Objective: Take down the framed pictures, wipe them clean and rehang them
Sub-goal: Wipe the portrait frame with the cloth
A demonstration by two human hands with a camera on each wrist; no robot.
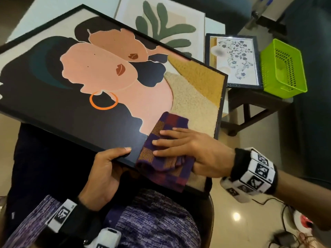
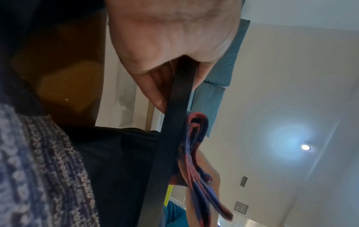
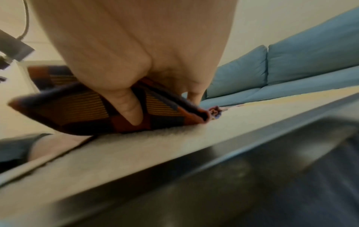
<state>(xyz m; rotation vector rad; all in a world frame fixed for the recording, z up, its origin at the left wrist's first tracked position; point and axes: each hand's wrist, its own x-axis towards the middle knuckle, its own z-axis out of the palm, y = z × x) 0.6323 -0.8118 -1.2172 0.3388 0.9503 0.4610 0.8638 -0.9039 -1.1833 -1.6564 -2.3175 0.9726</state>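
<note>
A large black-framed picture (image 1: 89, 77) of two peach faces lies tilted across my lap. My left hand (image 1: 107, 169) grips its near edge, thumb on the glass and fingers underneath; the left wrist view shows the dark frame edge (image 2: 170, 138) running out of my left hand (image 2: 165, 38). My right hand (image 1: 188, 145) presses a folded purple and red checked cloth (image 1: 161, 169) flat on the picture's lower right corner. In the right wrist view my right hand (image 3: 136, 46) has its thumb tucked into the fold of the cloth (image 3: 77, 110), pinching it against the fingers above.
On the white low table (image 1: 215, 25) beyond lies a white-framed leaf picture (image 1: 161, 20). A small dark-framed floral picture (image 1: 234, 59) and a green plastic basket (image 1: 283, 68) sit on a dark stool to the right. Cables (image 1: 286, 221) trail on the floor. A blue sofa (image 3: 291, 61) stands behind.
</note>
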